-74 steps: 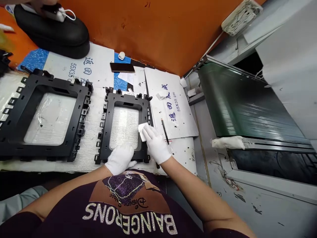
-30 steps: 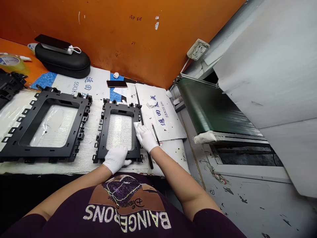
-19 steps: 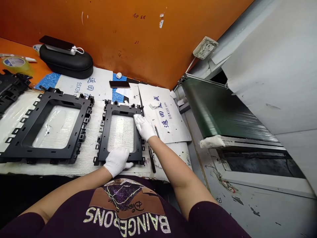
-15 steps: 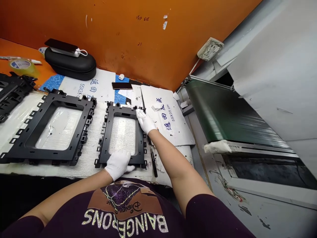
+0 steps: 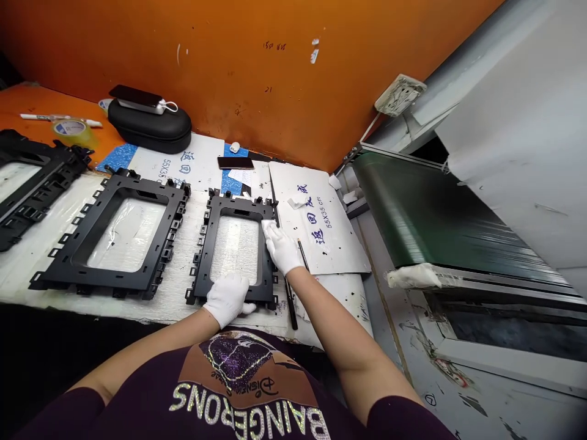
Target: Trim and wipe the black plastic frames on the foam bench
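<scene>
Wiping seems in hand, the fingers of the right hand [image 5: 282, 249] clamped on a white cloth [image 5: 266, 227] against the black frame [image 5: 208, 250]; another stroke would need the left hand [image 5: 228, 298], grip unclear, bracing it.

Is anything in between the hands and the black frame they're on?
Yes, for the right hand: a small white pad sits under its fingers, against the right side of the black frame. The gloved left hand rests on the frame's near edge, with nothing else visible in between.

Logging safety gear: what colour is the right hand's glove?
The glove is white, clearest in the head view.
</scene>
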Available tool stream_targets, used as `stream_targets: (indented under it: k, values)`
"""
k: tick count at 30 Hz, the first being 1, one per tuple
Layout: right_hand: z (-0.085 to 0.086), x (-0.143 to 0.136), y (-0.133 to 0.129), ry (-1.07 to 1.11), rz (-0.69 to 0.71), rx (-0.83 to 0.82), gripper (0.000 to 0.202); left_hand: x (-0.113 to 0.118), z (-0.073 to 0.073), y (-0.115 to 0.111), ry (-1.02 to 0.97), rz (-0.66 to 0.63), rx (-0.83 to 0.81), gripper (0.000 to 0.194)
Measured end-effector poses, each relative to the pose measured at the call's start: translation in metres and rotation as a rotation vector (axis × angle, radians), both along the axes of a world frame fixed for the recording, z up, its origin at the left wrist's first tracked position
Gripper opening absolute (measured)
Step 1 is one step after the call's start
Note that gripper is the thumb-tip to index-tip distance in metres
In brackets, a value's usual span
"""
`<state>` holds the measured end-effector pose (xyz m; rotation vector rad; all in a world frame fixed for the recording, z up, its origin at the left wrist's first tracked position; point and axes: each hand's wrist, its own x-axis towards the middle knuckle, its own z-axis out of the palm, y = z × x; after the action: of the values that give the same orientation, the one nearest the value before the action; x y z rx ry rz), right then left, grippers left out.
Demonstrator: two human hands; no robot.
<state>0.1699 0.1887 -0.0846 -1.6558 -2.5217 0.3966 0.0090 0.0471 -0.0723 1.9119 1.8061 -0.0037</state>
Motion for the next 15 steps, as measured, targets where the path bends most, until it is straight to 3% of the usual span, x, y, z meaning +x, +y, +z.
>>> stream_targets:
  k: [6, 10, 12, 15]
  values:
    - [0.0, 0.024, -0.101, -0.052, 0.128, 0.016, 0.052, -0.001, 0.009, 0.003, 0.079, -0.151, -0.042, 0.044]
    - [0.022, 0.041, -0.159, 0.051, 0.225, -0.095, 0.047, -0.003, 0.01, 0.002, 0.111, -0.19, -0.026, 0.049]
    - [0.041, 0.049, -0.171, 0.215, 0.252, -0.175, 0.047, -0.005, 0.01, 0.002, 0.117, -0.202, -0.006, 0.05]
    - [0.066, 0.055, -0.161, 0.43, 0.169, -0.181, 0.052, -0.006, 0.013, 0.003, 0.128, -0.21, -0.022, 0.053]
